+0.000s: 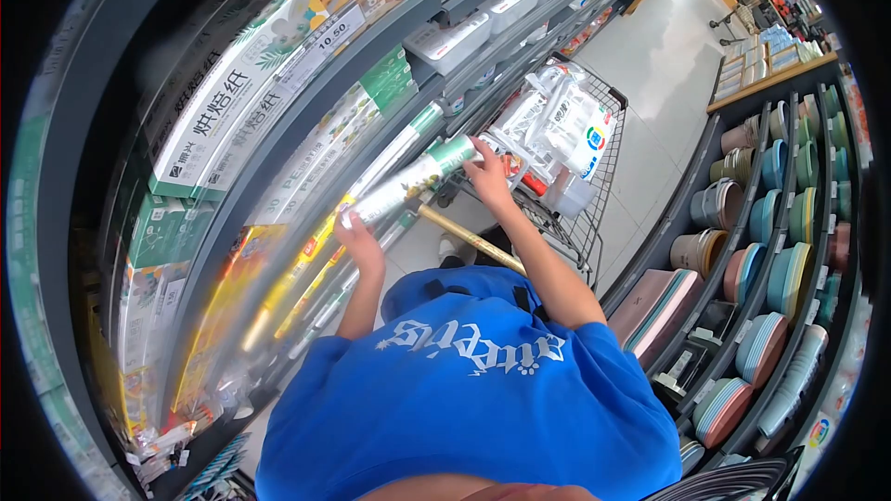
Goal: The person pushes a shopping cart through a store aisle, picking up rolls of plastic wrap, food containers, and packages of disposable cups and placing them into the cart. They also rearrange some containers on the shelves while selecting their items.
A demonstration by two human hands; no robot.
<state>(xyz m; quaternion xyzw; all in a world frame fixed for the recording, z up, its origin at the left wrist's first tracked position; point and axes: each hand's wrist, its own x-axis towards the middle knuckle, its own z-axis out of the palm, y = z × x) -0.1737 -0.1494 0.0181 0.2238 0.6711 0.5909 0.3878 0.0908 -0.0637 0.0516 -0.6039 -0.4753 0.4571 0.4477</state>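
Observation:
Both of my hands hold a long, narrow white and green box (401, 191) with a leafy print, tilted up to the right in front of the shelf. My left hand (362, 246) is closed around its lower white end. My right hand (488, 176) grips the green end, fingers over the top edge. Similar slim boxes (320, 153) with white, green and yellow printing lie in rows on the shelf just left of it. Below my right hand runs the tan handle (471, 239) of a shopping cart.
The wire cart (608, 144) holds white and silver packages (557, 121). Baking paper boxes (241, 97) and clear plastic containers (510, 7) fill the left shelves. Shelves of bowls and plates (789, 278) curve along the right. A tiled aisle floor (654, 65) lies between.

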